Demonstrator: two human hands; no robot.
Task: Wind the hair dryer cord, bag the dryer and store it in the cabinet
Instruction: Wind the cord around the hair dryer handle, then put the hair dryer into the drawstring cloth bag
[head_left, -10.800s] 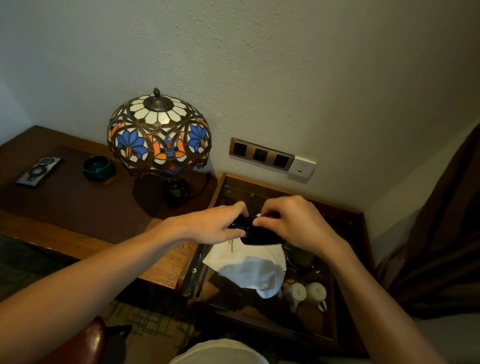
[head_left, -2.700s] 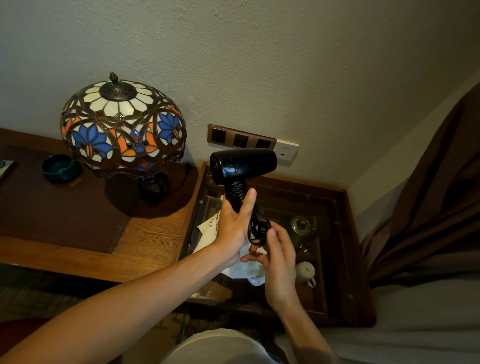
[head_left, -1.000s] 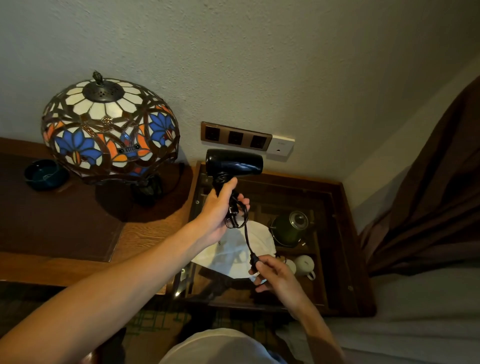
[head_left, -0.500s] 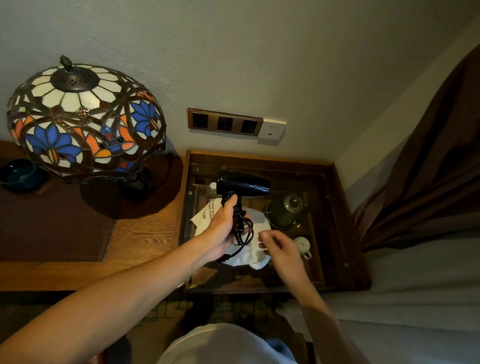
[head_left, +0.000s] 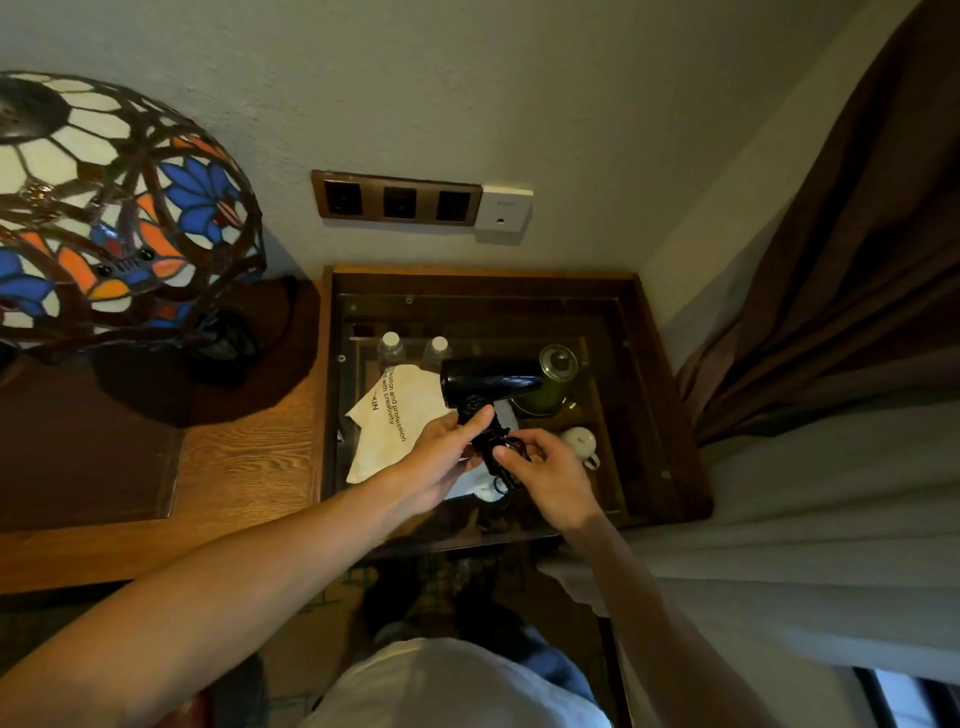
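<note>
A small black hair dryer (head_left: 488, 383) is held above a glass-topped wooden cabinet (head_left: 670, 415), its barrel pointing right. My left hand (head_left: 441, 457) grips its handle. The black coiled cord (head_left: 501, 457) is bunched around the handle's lower end, and my right hand (head_left: 545, 467) pinches that cord with thumb and fingers. A white cloth bag (head_left: 395, 415) with dark printed text lies flat on the glass beneath the dryer, partly hidden by my hands.
Under the glass stand two water bottles (head_left: 390, 349), a green kettle (head_left: 553, 379) and a white cup (head_left: 582, 444). A stained-glass lamp (head_left: 104, 208) stands on the desk at left. Wall sockets (head_left: 397, 200) are above; a brown curtain (head_left: 857, 260) and bedding (head_left: 831, 493) are at right.
The dryer has come down from in front of the sockets to just above the cabinet. My right hand has moved up the cord and closed in on the handle, where the cord is now bunched.
</note>
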